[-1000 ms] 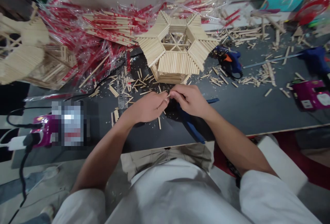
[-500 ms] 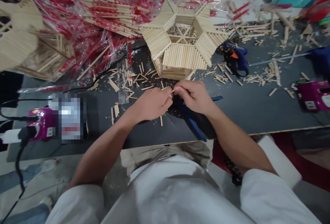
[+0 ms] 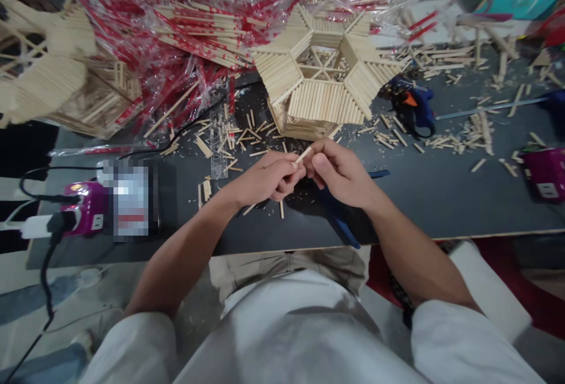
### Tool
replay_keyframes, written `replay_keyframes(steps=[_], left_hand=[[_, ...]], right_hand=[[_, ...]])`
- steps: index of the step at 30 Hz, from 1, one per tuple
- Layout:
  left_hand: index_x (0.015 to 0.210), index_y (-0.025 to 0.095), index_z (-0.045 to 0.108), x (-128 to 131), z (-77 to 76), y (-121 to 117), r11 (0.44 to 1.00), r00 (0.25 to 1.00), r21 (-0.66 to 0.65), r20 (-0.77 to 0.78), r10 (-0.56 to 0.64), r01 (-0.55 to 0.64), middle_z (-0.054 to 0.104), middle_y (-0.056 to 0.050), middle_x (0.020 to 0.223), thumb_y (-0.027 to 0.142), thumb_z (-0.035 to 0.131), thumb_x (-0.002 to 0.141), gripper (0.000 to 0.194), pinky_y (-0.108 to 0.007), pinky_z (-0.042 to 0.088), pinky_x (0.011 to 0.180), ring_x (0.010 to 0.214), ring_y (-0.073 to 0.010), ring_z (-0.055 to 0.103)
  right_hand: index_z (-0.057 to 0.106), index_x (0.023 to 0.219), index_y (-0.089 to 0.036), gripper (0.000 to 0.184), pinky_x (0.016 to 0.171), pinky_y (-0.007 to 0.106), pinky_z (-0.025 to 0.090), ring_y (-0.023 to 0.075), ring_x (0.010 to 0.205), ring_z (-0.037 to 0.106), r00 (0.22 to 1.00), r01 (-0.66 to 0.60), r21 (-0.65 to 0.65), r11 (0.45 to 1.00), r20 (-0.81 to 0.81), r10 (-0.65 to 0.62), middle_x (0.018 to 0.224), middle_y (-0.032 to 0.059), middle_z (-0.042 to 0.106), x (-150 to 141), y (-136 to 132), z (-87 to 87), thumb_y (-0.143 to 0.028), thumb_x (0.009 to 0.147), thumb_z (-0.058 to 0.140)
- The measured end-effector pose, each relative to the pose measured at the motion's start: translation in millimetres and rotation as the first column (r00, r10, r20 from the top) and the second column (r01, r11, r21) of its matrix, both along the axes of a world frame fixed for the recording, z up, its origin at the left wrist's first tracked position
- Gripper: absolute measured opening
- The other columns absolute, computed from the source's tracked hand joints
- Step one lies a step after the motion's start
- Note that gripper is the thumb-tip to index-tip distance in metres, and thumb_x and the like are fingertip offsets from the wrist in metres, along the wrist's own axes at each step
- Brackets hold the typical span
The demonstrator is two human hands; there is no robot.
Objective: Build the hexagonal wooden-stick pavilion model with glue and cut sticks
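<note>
A short wooden stick (image 3: 303, 155) is pinched between the thumb and fingers of my left hand (image 3: 276, 175), its upper end pointing toward the right. Close by, my right hand (image 3: 338, 169) has its fingers loosely curled and the thumb apart from them; its fingertips are near the stick's upper end. Under the right hand lies a blue-handled tool (image 3: 342, 219), its head hidden. Just beyond both hands stands a star-shaped wooden stick structure (image 3: 320, 100) with a hexagonal opening on top.
Cut stick pieces (image 3: 253, 131) litter the dark table (image 3: 410, 201). Red-and-clear wrappers (image 3: 194, 36) with sticks are heaped behind. A second stick structure (image 3: 66, 78) stands left. Blue glue gun (image 3: 417, 107) lies right; purple power adapters (image 3: 86, 207) and a blurred-out phone (image 3: 131, 201) also lie there.
My right hand has loosened its pinch and moved slightly away from the stick. The left hand has turned, so the stick now shows more. The whole view has shifted slightly.
</note>
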State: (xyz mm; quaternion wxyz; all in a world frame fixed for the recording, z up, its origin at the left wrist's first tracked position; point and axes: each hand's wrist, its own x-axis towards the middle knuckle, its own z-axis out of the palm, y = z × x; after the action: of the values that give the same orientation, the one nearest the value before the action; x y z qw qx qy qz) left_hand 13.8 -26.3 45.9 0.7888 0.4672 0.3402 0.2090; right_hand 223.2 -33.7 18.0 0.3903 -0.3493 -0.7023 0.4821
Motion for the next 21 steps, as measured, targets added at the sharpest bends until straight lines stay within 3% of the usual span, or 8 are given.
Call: replay_keyframes(steps=[5,7,10,12,15,17,19,21], left_hand=[[0.071,0.021,0.042,5,-1.1,1,0.988,0.988,0.039,0.059,0.144,-0.146,0.022,0.009,0.055,0.021,0.046,0.088,0.018,-0.018,0.018,0.042,0.044,-0.0047,0.018],[0.075,0.022,0.040,9,-3.4,1,0.971,0.974,0.087,0.066,0.218,-0.223,0.023,0.009,0.057,0.025,0.043,0.093,0.018,-0.018,0.022,0.042,0.044,-0.0056,0.020],[0.084,0.024,0.040,13,-7.5,-2,0.934,0.957,0.209,0.041,0.286,-0.288,0.028,0.007,0.061,0.034,0.034,0.103,0.023,-0.022,0.040,0.046,0.047,-0.0089,0.035],[0.090,0.024,0.041,15,-10.3,-4,0.918,0.958,0.281,0.021,0.286,-0.280,0.039,0.003,0.067,0.040,0.029,0.107,0.027,-0.026,0.050,0.053,0.056,-0.0122,0.050],[0.100,0.023,0.047,12,-14.4,-3,0.894,0.966,0.379,-0.001,0.258,-0.238,0.057,-0.004,0.081,0.050,0.026,0.110,0.036,-0.029,0.057,0.058,0.073,-0.0174,0.065],[0.107,0.022,0.052,6,-16.2,0,0.829,0.955,0.494,0.014,0.296,-0.264,0.064,-0.007,0.090,0.054,0.024,0.111,0.043,-0.033,0.062,0.069,0.085,-0.0193,0.070],[0.115,0.022,0.057,-5,-16.6,4,0.707,0.926,0.631,0.048,0.376,-0.320,0.069,-0.008,0.097,0.054,0.027,0.112,0.044,-0.034,0.063,0.082,0.093,-0.0189,0.073],[0.120,0.022,0.061,-18,-15.8,9,0.582,0.897,0.753,0.025,0.441,-0.307,0.073,-0.006,0.099,0.051,0.038,0.112,0.038,-0.032,0.061,0.085,0.091,-0.0164,0.074]], right_hand=[[0.055,0.108,-0.019,0.032,0.058,0.021,0.047,0.0095,0.064,0.060,0.985,-0.170,-0.104,0.980,-0.012,0.170,0.080,-0.0016,0.063,-3,-6,-6.2,-0.051,0.109,0.056],[0.053,0.113,-0.020,0.035,0.070,0.024,0.056,0.0124,0.078,0.068,0.970,-0.226,-0.232,0.946,-0.145,0.196,0.091,0.0013,0.068,-10,-10,-10.7,-0.050,0.103,0.067],[0.049,0.119,-0.023,0.050,0.091,0.035,0.063,0.0185,0.102,0.075,0.922,-0.308,-0.412,0.857,-0.351,0.163,0.112,0.0047,0.070,-23,-15,-13.8,-0.041,0.090,0.084],[0.048,0.116,-0.023,0.051,0.089,0.036,0.065,0.0188,0.095,0.078,0.902,-0.320,-0.457,0.830,-0.414,0.120,0.105,0.0013,0.070,-28,-17,-11.3,-0.038,0.087,0.087],[0.047,0.111,-0.022,0.041,0.071,0.029,0.065,0.0153,0.072,0.076,0.930,-0.266,-0.478,0.837,-0.357,0.091,0.081,-0.0032,0.070,-23,-16,-1.4,-0.040,0.095,0.080],[0.046,0.120,-0.021,0.040,0.055,0.022,0.058,0.0132,0.058,0.071,0.954,-0.240,-0.492,0.837,-0.278,0.109,0.072,-0.0042,0.071,-13,-13,6.7,-0.041,0.099,0.074],[0.048,0.125,-0.020,0.040,0.045,0.019,0.048,0.0105,0.048,0.063,0.975,-0.184,-0.484,0.856,-0.202,0.095,0.070,-0.0044,0.072,-1,-10,13.3,-0.042,0.101,0.072],[0.056,0.119,-0.019,0.033,0.043,0.018,0.044,0.0078,0.044,0.056,0.993,-0.092,-0.417,0.904,-0.112,0.049,0.071,-0.0032,0.072,9,-7,17.1,-0.043,0.102,0.071]])
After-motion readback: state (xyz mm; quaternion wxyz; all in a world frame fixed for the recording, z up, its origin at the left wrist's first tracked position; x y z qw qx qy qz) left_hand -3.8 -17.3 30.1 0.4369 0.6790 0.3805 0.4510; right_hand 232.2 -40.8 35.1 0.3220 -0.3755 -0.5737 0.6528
